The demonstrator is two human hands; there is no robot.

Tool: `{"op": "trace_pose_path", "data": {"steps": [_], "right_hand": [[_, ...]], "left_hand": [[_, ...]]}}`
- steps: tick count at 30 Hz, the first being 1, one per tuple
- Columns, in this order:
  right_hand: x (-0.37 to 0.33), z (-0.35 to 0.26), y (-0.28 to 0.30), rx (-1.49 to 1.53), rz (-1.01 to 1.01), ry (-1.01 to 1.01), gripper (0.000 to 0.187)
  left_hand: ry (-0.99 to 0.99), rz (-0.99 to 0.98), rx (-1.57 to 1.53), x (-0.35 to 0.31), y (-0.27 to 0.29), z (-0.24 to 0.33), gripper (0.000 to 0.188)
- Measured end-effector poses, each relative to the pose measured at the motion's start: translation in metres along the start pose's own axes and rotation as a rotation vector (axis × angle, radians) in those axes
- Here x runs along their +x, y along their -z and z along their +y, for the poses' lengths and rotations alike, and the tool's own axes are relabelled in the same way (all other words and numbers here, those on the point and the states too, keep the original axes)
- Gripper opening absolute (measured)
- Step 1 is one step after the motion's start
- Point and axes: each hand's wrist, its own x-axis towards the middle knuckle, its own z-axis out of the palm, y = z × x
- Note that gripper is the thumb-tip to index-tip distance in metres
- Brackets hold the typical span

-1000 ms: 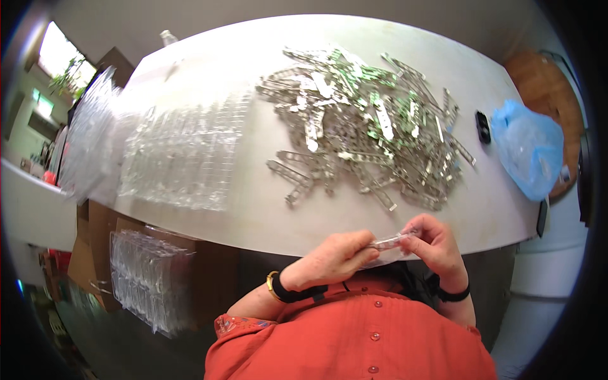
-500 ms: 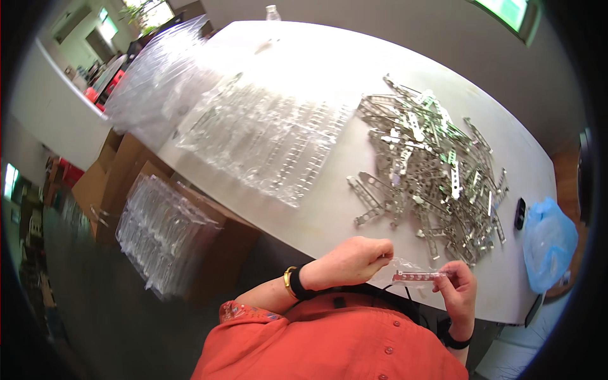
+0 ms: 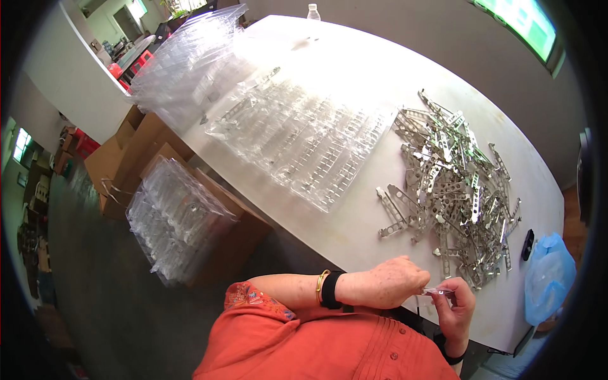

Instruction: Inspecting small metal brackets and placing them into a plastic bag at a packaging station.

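Observation:
My right hand (image 3: 454, 306) pinches a slim metal strip (image 3: 438, 291) in clear film between thumb and fingers, just over the table's near edge. Closed and turned back-up, my left hand (image 3: 394, 282) meets the strip's left end; its fingertips are hidden, so what it grips does not show. Beyond both hands spreads a loose pile of perforated metal strips (image 3: 475, 198). To its left, a clear plastic tray (image 3: 297, 142) lies flat, with film-wrapped pieces in rows.
An open cardboard box (image 3: 142, 142) stands left of the table, with a stack of filled clear trays (image 3: 177, 215) at it. More clear plastic sheets (image 3: 190, 60) lean at the far left. A blue plastic bag (image 3: 550, 278) and a small black object (image 3: 527, 245) sit at the right edge.
My left hand has come right, up against the strip, and the gap of film between the hands has closed. The strip now shows shorter. The whole view has shifted slightly.

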Motion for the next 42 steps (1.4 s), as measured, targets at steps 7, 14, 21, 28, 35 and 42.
{"op": "trace_pose_path", "data": {"steps": [7, 14, 21, 28, 35, 42], "right_hand": [[0.009, -0.007, -0.015, 0.233, 0.029, -0.021, 0.021], [0.004, 0.023, 0.019, 0.225, -0.093, -0.203, 0.014], [-0.008, 0.064, 0.036, 0.209, -0.124, -0.409, 0.016], [0.000, 0.079, 0.037, 0.276, -0.111, -0.492, 0.017], [0.006, 0.078, 0.039, 0.317, -0.118, -0.529, 0.017], [0.004, 0.077, 0.039, 0.371, -0.074, -0.583, 0.018]], "left_hand": [[-0.027, 0.002, 0.195, 0.000, 0.028, -0.012, 0.011], [0.132, 0.446, 0.378, -0.023, 0.136, -0.015, 0.008], [0.568, 0.802, 0.302, -0.073, 0.216, -0.037, 0.009], [0.697, 1.143, 0.636, -0.094, 0.299, -0.056, 0.016], [0.753, 1.007, 1.136, -0.059, 0.364, -0.106, 0.019], [1.013, 0.822, 1.272, -0.012, 0.390, -0.148, 0.020]]}}
